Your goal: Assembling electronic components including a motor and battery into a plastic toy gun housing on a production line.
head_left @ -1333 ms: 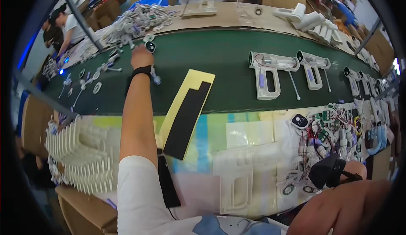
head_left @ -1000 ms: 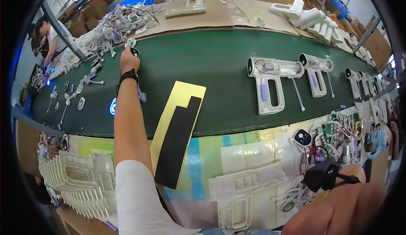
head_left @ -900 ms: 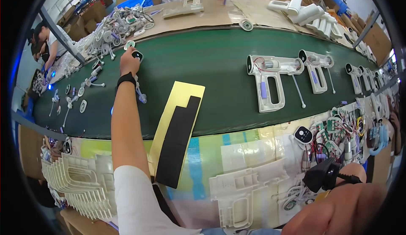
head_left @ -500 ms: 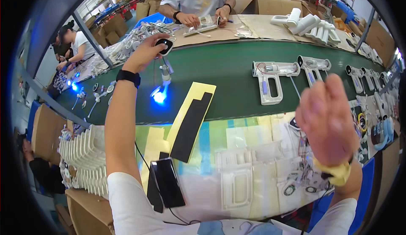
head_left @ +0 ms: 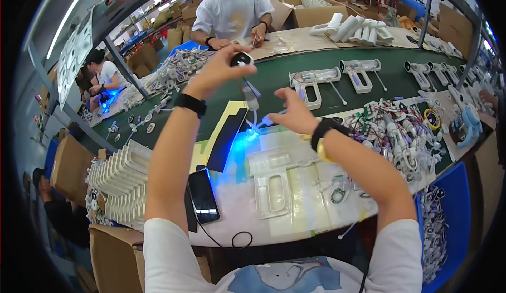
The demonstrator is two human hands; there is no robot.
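Observation:
My left hand [head_left: 219, 74] is raised over the green belt and grips a small black-faced round module [head_left: 242, 59] with a white rim. From it hangs a wired white cylindrical part [head_left: 250, 99], with a bright blue light [head_left: 252, 133] glowing at its lower end. My right hand [head_left: 296, 112] is held beside this hanging part, thumb and forefinger spread. A small blue-violet piece [head_left: 266, 120] is by its thumb tip; whether they touch I cannot tell. Below, a white handled housing half [head_left: 271, 190] lies on the taped worktop.
A phone [head_left: 203, 195] with a cable and a black strip on yellow paper [head_left: 226, 140] lie left of the housing. Stacked white shells [head_left: 124, 179] stand further left. Wired parts [head_left: 390, 135] are heaped at right. Housings [head_left: 316, 84] sit on the belt, with a co-worker [head_left: 232, 13] beyond.
My left hand has moved right with the module, and the lit part hangs nearer the worktop. My right hand has swung left toward it. The view has shifted.

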